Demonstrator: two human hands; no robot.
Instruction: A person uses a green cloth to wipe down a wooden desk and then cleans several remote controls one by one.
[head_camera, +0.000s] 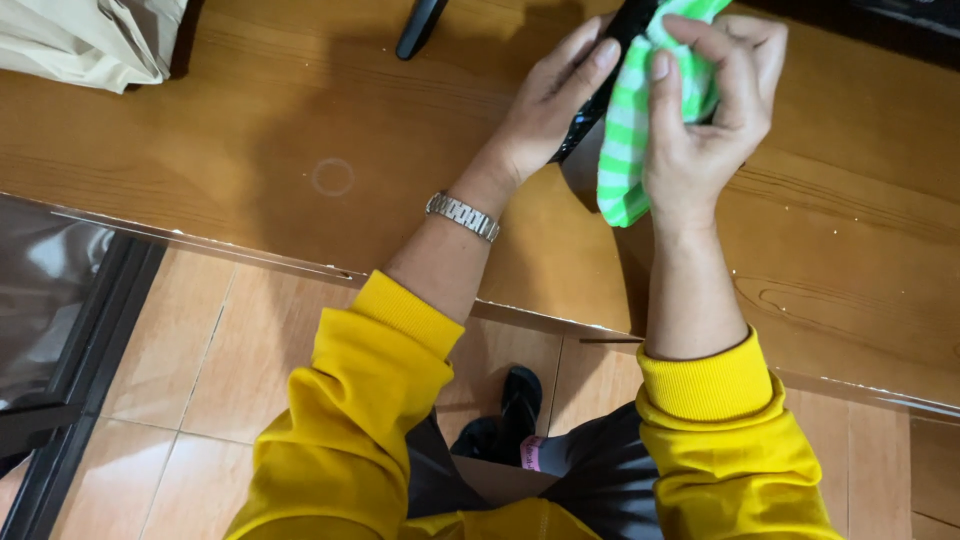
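A green-and-white striped cloth (628, 130) hangs bunched against a slim, glossy black object (600, 90), tilted above the table.

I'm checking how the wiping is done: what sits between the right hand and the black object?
In the head view, a green-and-white striped cloth lies between the right hand and the black object, which the left hand steadies.

Yellow ribbed-cuff sleeves (380, 400), a silver link watch (463, 216), dark trousers (600, 480) and a black sandal (520, 400).
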